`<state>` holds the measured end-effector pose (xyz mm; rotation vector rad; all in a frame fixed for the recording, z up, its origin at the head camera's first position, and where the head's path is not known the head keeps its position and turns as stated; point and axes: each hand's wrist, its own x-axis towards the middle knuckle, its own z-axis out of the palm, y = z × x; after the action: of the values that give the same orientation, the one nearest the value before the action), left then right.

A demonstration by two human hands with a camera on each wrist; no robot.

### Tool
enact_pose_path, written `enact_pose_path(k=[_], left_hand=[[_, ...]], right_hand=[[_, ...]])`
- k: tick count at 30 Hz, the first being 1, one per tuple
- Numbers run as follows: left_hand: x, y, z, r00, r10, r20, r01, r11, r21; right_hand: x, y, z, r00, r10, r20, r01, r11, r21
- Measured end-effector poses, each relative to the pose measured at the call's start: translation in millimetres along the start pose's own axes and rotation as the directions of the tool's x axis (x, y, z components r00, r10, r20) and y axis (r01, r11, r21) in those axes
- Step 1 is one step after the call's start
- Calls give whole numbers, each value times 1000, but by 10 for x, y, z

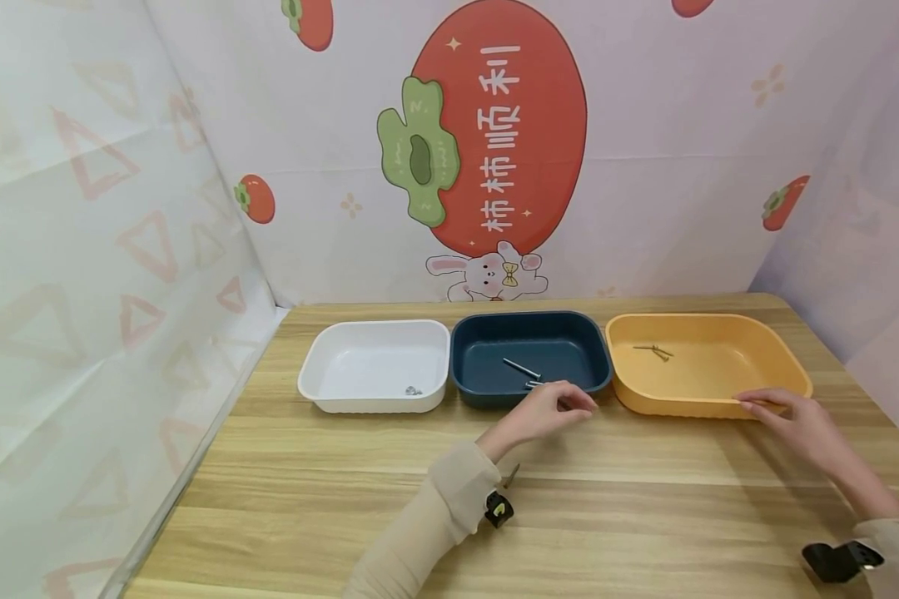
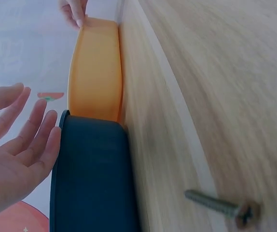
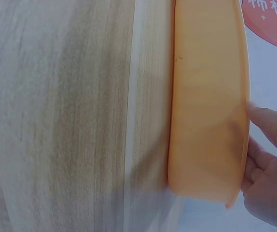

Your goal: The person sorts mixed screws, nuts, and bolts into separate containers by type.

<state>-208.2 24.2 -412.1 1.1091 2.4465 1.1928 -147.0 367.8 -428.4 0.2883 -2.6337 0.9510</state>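
In the head view my left hand (image 1: 543,412) is over the front rim of the dark blue tray (image 1: 487,399). Its fingers are loosely bent with nothing between them, as the left wrist view also shows. Two silver screws (image 1: 522,368) lie inside that tray. My right hand (image 1: 794,424) pinches the front rim of the yellow tray (image 1: 719,358), thumb outside and fingers over the edge in the right wrist view. A few brass-coloured screws (image 1: 659,353) lie in the yellow tray. By my left wrist, a single screw (image 2: 220,208) rests on the table.
On the left stands a white tray (image 1: 374,405) with small metal pieces (image 1: 413,391) inside. All three trays form a row at the back of the wooden table (image 1: 607,516). A printed cloth (image 1: 644,225) hangs behind them.
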Motion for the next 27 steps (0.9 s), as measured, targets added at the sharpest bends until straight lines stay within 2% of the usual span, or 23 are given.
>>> enact_pose_path(k=[13, 19, 27], left_hand=[[-184, -112, -91, 999, 24, 40, -25, 999, 29], [-286, -120, -161, 999, 4, 47, -6, 999, 40], [-423, -157, -228, 995, -46, 89, 41, 998, 53]], right_hand=[[2, 4, 3, 1000, -2, 1, 2, 1000, 2], [7, 3, 8, 1000, -9, -2, 9, 1000, 9], [4, -1, 13, 1000, -14, -15, 14, 1000, 4]])
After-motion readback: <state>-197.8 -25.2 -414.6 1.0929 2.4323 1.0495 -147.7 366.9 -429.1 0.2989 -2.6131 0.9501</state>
